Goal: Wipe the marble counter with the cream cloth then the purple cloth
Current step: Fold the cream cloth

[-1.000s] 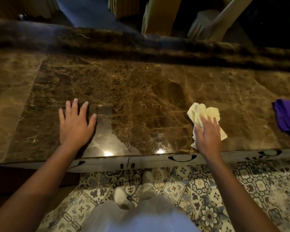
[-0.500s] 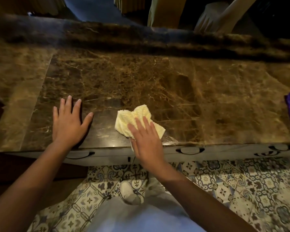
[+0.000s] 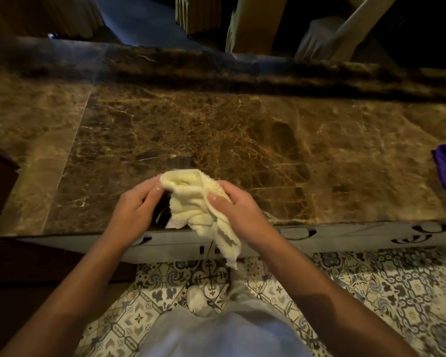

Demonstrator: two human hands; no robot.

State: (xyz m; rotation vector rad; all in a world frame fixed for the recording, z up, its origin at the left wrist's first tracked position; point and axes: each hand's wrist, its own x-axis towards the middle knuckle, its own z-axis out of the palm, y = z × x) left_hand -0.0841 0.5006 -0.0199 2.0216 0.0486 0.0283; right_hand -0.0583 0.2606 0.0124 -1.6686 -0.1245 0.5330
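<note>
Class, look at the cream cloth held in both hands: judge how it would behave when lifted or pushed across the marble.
The cream cloth is probably floppy: it bunches between the left hand and right hand, with one end drooping past the counter edge. It looks light, since fingertip grips hold it. Its looped, towel-like surface would likely drag rather than slip on polished marble.

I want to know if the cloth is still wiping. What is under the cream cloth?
The cream cloth is gripped by the left hand and right hand. Under it show the marble counter edge and floor tiles; directly beneath is hidden.
</note>
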